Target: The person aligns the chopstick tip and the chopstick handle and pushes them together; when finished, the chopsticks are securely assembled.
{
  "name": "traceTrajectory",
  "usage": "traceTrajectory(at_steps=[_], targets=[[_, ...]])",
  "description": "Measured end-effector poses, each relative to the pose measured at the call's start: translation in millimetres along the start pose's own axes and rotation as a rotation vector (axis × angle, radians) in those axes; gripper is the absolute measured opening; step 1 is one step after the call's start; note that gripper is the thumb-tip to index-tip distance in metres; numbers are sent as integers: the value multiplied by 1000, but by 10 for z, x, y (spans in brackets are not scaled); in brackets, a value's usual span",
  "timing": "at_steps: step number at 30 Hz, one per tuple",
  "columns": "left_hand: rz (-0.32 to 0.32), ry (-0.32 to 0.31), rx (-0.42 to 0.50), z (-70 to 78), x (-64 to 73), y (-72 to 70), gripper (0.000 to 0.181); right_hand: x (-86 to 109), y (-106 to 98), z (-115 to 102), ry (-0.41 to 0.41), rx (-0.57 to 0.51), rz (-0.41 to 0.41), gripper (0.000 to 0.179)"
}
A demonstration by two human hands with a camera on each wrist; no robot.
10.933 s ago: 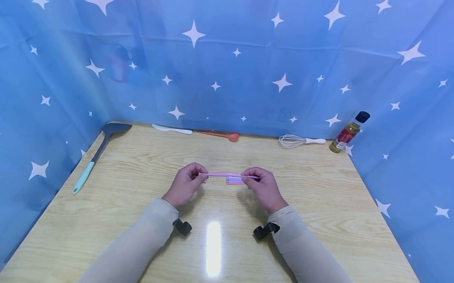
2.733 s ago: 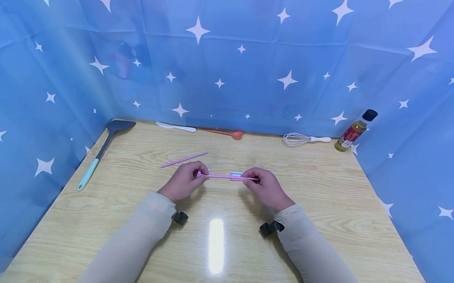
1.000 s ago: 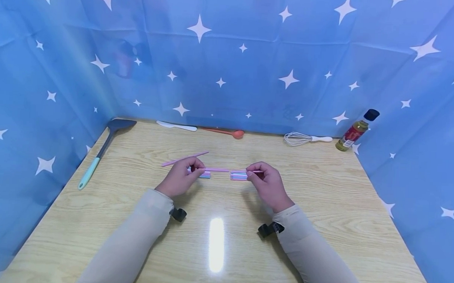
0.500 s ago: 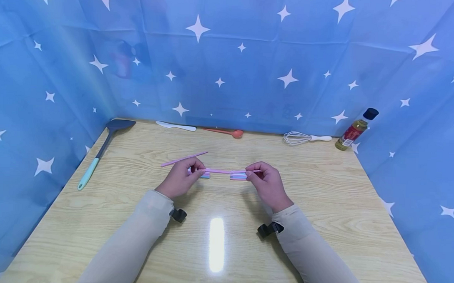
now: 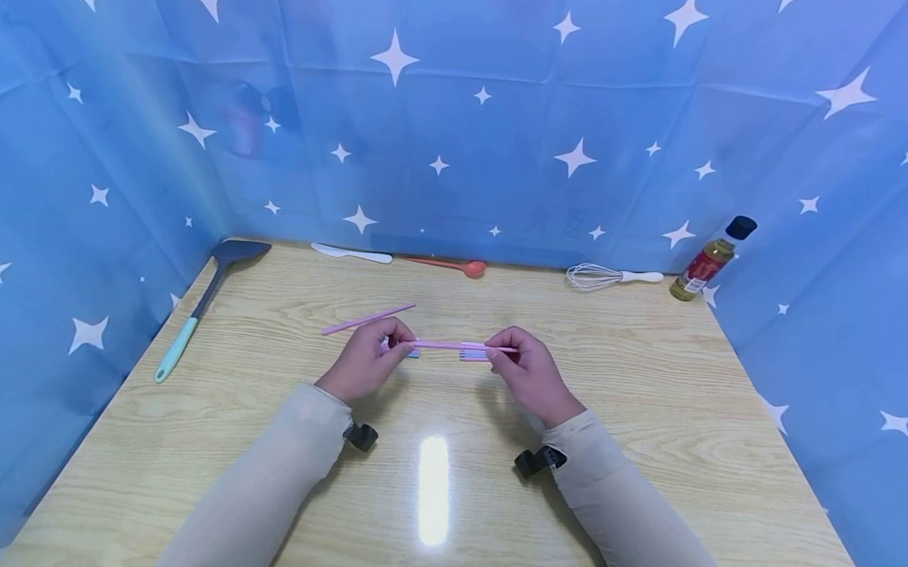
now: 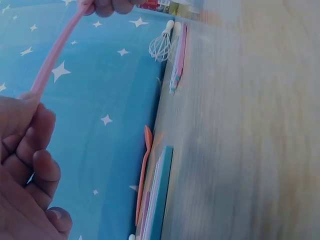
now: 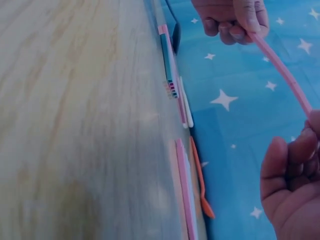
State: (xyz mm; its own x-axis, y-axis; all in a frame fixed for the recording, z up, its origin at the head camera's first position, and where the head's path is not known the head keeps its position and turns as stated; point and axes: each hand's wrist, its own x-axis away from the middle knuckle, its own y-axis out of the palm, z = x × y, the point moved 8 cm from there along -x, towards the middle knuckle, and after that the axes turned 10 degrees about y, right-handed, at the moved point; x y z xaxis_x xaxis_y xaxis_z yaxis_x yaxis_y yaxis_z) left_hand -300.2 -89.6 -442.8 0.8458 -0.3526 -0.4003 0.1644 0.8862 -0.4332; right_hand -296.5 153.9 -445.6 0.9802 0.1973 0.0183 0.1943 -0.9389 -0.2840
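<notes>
My left hand (image 5: 369, 360) and right hand (image 5: 529, 374) pinch opposite ends of a thin pink straw (image 5: 440, 345), held level above the table. Whether it is one piece or two joined, I cannot tell; in the right wrist view the pink straw (image 7: 285, 75) runs unbroken between the hands. Below lie two bundles of pink, white and blue straws: the left bundle (image 5: 416, 356), mostly hidden by my left hand, and the right bundle (image 5: 472, 357), partly behind my right fingers. Beyond the left hand, another pink straw (image 5: 368, 319) lies diagonally.
Along the table's back edge are a white knife (image 5: 353, 254), an orange spoon (image 5: 473, 268), a whisk (image 5: 612, 277) and an upright bottle (image 5: 704, 267). A dark spatula with mint handle (image 5: 177, 349) lies at the left edge. A blue star curtain (image 5: 459, 125) encloses the table.
A second ago a small gap showed between the pink pieces in my two hands; now the line looks continuous. Both hands have come slightly nearer. The diagonal straw was absent eleven seconds ago.
</notes>
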Motion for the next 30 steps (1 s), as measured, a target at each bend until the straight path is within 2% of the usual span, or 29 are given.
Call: traceTrajectory(at_steps=[4,10,16,22,26,30], targets=[[10,27,31,49,8,21,6,22,6,-18,-14,9,-1,6],[13,65,30,96,-2,41,5,52,9,-48,-36,-13,23,6],[18,1,-5,23,3,3,5,46,24,-68,-50,-29,36,10],[8,-51,-28,-65,6,-57,5,11,-57,-36,-19,-34,76,19],[12,-85,-18,-148,13,-159,8,-22,-121,14,-4,-38,82,27],[90,-114,-27,-299,27,-427,11,-46,-198,48,7,-27,101,32]])
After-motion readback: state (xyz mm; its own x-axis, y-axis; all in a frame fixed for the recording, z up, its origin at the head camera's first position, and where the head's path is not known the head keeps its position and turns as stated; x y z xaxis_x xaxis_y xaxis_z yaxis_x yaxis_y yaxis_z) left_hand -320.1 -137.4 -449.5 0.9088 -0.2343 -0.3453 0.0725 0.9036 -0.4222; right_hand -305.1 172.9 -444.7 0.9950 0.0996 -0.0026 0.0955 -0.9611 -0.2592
